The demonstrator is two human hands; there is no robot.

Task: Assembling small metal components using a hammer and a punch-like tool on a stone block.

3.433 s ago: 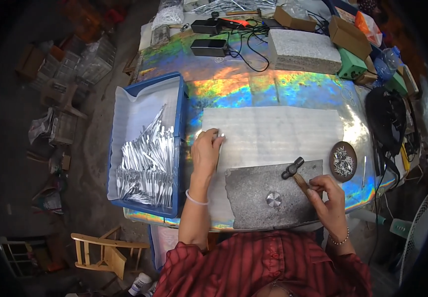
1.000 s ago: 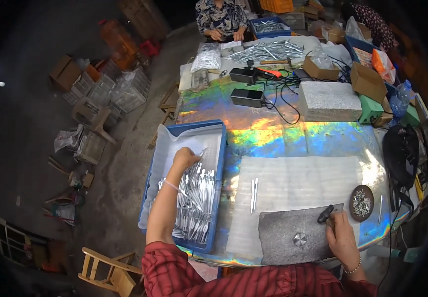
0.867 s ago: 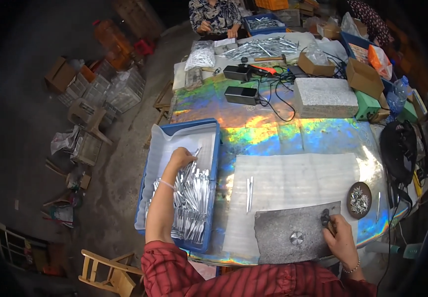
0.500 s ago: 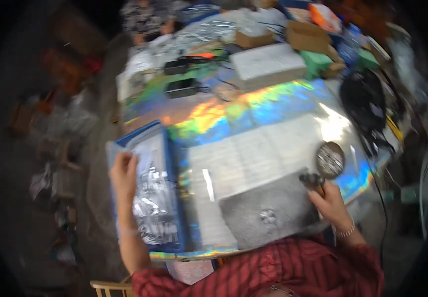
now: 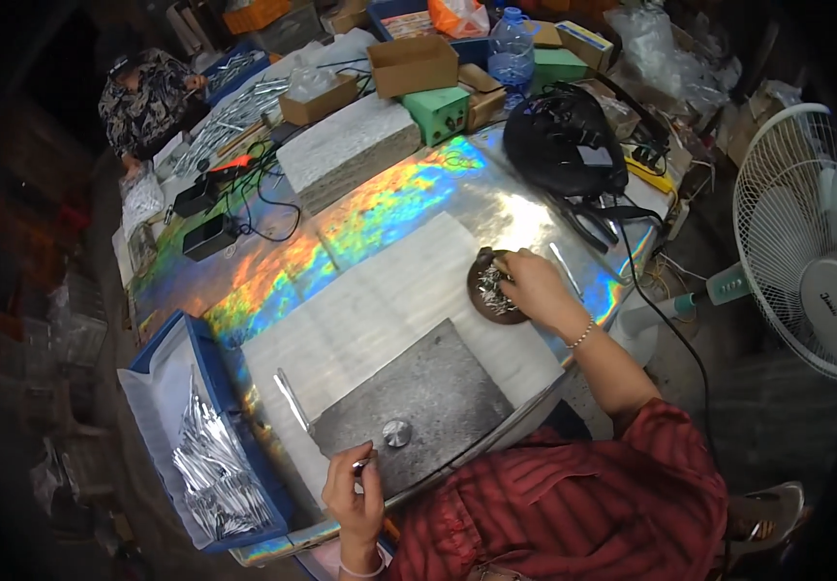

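My right hand [image 5: 539, 290] is at a round brown bowl [image 5: 478, 302] of small silvery metal pieces, its fingertips over them. A dark-headed tool [image 5: 484, 256] sticks out from the fingers across the bowl's rim; most of it is hidden by the hand. At the near edge of a grey metal plate [image 5: 438, 392], my left hand [image 5: 353, 499] is closed around a small shiny metal piece [image 5: 359, 466]. A round silvery disc [image 5: 396, 433] lies on the plate. To the left, a blue tray [image 5: 234, 426] lined with white sheet holds many slender silvery metal pieces [image 5: 207, 474].
A thin metal strip [image 5: 292, 399] lies left of the plate. Farther back are a pale block [image 5: 349, 150], black devices with cables [image 5: 209, 236], a green box [image 5: 435, 114] and a black bag [image 5: 566, 145]. A fan [image 5: 791, 237] stands right. Another person [image 5: 152, 102] sits far left.
My view has swung to the right. The left hand has left the blue tray for the plate's near edge, with a metal piece. The right hand has gone from the plate's right side to the bowl.
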